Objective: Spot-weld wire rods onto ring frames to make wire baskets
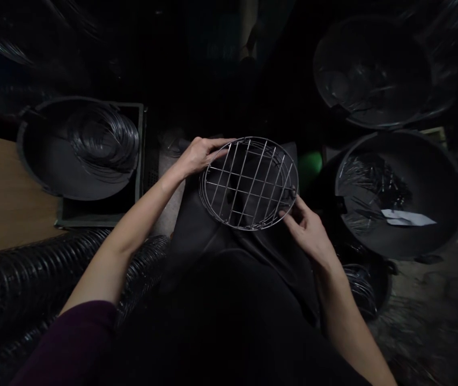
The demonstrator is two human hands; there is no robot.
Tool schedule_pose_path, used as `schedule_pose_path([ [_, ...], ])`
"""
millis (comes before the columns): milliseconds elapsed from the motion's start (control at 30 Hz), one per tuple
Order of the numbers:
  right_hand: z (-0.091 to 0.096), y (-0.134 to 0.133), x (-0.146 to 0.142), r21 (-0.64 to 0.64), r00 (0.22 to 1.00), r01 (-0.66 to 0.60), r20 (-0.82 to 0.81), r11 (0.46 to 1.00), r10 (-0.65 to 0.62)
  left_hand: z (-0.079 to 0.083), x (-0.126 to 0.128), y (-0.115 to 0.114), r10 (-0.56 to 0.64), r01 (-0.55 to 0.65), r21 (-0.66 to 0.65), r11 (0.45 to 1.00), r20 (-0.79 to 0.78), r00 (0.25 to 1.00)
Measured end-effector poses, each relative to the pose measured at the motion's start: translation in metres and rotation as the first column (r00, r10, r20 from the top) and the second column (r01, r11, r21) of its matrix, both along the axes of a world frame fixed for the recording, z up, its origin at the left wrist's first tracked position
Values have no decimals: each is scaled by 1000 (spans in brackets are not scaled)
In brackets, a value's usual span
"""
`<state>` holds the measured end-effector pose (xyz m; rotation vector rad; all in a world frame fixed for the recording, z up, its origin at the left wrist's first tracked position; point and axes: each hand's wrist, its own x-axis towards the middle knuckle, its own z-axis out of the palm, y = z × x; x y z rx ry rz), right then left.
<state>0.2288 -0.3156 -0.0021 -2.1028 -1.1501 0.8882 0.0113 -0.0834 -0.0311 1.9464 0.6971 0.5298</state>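
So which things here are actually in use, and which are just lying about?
In use: round wire grid, held at its rim by left hand and right hand.
Lying about: tub of wire rings, tub of wire rods, green object.

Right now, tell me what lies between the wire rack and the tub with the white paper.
In the head view, a green rounded object sits between the wire rack and that tub, close beside the rack's right edge.

dim | centre lit | edges dark, blurred | fisheye warp
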Motion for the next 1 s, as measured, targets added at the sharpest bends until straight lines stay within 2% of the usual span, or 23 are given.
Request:
schedule_pose_path([
  [67, -6, -1, -4, 19, 992, 49, -120, 999, -47, -4, 2, -1, 43, -41, -37, 998, 43, 998],
  [133, -12, -1, -9, 67, 966, 164, -212, 984, -146, -5, 4, -1, 66, -61, -63, 996, 75, 995],
  [233, -13, 2, -12, 113, 945, 274, -217, 955, -245, -3, 6, 1, 39, -34, -62, 998, 93, 995],
  [433, 4, 5, -13, 164, 955, 278, -153, 947, -253, 3, 4, 4, 60, -59, -14, 998, 109, 992],
  [533, 7, 4, -15, 194, 962, 267, -107, 944, -250, 4, 2, 4, 63, -64, 12, 998, 85, 994],
  [700, -8, -1, -15, 148, 967, 254, -71, 956, -246, -5, 1, -2, 37, -37, 0, 999, 45, 998],
  [833, -21, -3, -17, 195, 956, 286, -119, 938, -267, -12, 3, -5, 76, -72, -46, 996, 80, 994],
  [1000, -17, 0, -20, 265, 925, 376, -168, 888, -341, -2, 8, 3, 81, -76, -67, 995, 71, 994],
])
